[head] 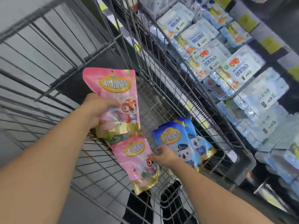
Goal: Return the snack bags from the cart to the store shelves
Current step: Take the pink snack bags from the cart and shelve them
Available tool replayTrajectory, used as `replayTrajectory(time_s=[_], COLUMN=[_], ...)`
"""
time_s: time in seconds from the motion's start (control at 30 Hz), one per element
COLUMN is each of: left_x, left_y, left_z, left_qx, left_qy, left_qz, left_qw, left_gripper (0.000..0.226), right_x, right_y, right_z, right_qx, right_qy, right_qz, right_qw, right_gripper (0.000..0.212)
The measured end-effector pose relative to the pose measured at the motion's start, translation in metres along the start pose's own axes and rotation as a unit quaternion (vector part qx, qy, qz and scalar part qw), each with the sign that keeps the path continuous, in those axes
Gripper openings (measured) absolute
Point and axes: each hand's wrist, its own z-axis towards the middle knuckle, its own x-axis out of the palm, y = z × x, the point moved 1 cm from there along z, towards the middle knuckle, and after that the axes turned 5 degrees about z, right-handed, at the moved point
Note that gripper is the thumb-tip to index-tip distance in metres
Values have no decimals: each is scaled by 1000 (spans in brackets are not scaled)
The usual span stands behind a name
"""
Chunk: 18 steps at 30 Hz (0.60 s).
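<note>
My left hand [97,109] grips a pink snack bag [116,94] with a cartoon squirrel, lifted above the wire cart [90,160]. A second pink bag [139,162] lies on the cart's mesh floor just below it. My right hand [165,155] reaches down between that second pink bag and two blue snack bags [179,143] with a cartoon koala; its fingertips touch the pink bag's edge and its fingers are curled. The blue bags lean against the cart's right wall.
Store shelves [226,88] on the right hold blue-and-white packs [208,60] and wrapped bundles, with yellow price tags along the edges. The cart's tall wire sides [145,50] stand between me and the shelves. My dark shoes [171,206] show through the mesh below.
</note>
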Motion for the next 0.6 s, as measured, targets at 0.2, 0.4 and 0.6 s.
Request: replayTrajectory(time_s=[0.2,0.4,0.6], left_x=[-5,-4,-3], left_y=[10,20,21], left_z=[12,17,18], left_qx=[6,-2,-2], left_qy=[27,45,55], left_qz=[-9,-22,-27], left_qw=[1000,999,998], left_gripper=[32,33,40], right_x=[36,39,21], right_y=[-6,-3,-5], right_z=[20,23,15], right_qx=[34,55,62], right_qy=[-14,-23,70], right_qz=[-43,-27,157], right_qw=[998,998,983], right_gripper=[84,85,38])
